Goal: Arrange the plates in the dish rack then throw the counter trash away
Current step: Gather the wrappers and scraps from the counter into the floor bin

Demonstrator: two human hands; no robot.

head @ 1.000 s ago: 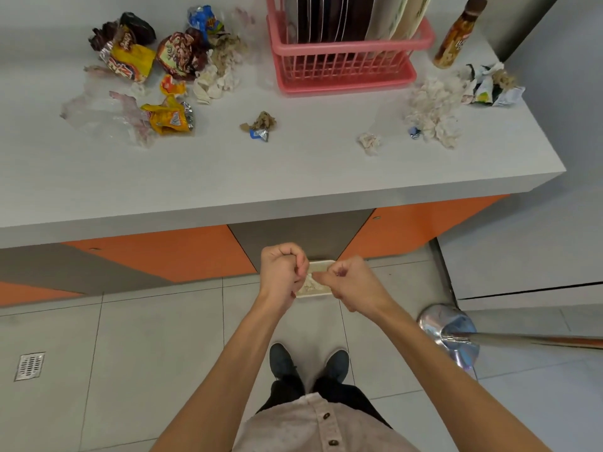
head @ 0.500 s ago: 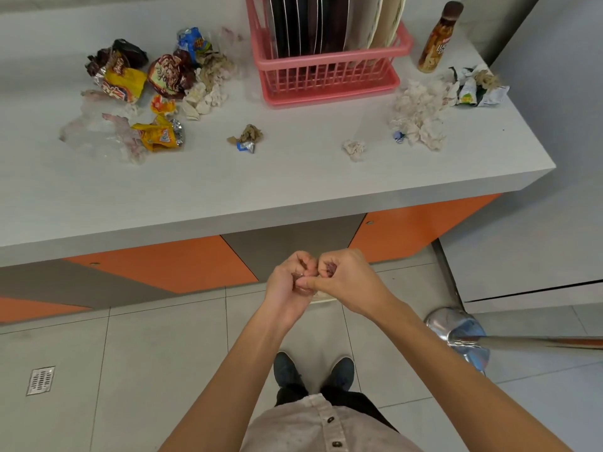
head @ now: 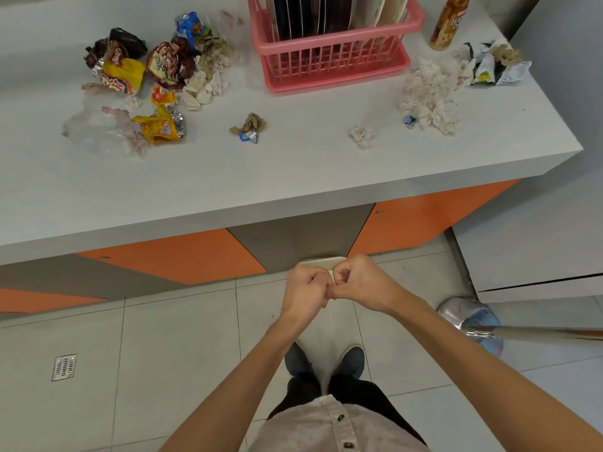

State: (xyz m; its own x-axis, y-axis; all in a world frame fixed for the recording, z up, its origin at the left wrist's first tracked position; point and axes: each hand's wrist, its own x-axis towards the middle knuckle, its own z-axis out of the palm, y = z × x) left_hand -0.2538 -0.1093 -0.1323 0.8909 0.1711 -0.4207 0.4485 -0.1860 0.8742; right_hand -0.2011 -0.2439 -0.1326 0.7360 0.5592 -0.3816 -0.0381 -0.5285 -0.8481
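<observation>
Dark and pale plates [head: 310, 14] stand upright in the pink dish rack [head: 332, 60] at the back of the grey counter [head: 293, 177]. Trash lies on the counter: snack wrappers [head: 130, 73] and clear plastic [head: 101, 128] at the left, a small brown scrap [head: 249, 127] in the middle, a tissue ball [head: 362, 135], a tissue pile [head: 430, 93] and crumpled wrappers [head: 496, 65] at the right. My left hand [head: 305, 288] and right hand [head: 359, 282] are curled into fists, touching each other below the counter edge. Nothing shows inside them.
A brown bottle [head: 448, 22] stands right of the rack. A beige object [head: 323, 262] shows just behind my hands at the cabinet base. A shiny metal base with a rod [head: 470, 321] is on the floor at the right, a floor drain [head: 63, 367] at the left.
My two fists have come together until they touch, and they now hide most of the beige object. The view has tilted slightly, so the counter sits lower in it.
</observation>
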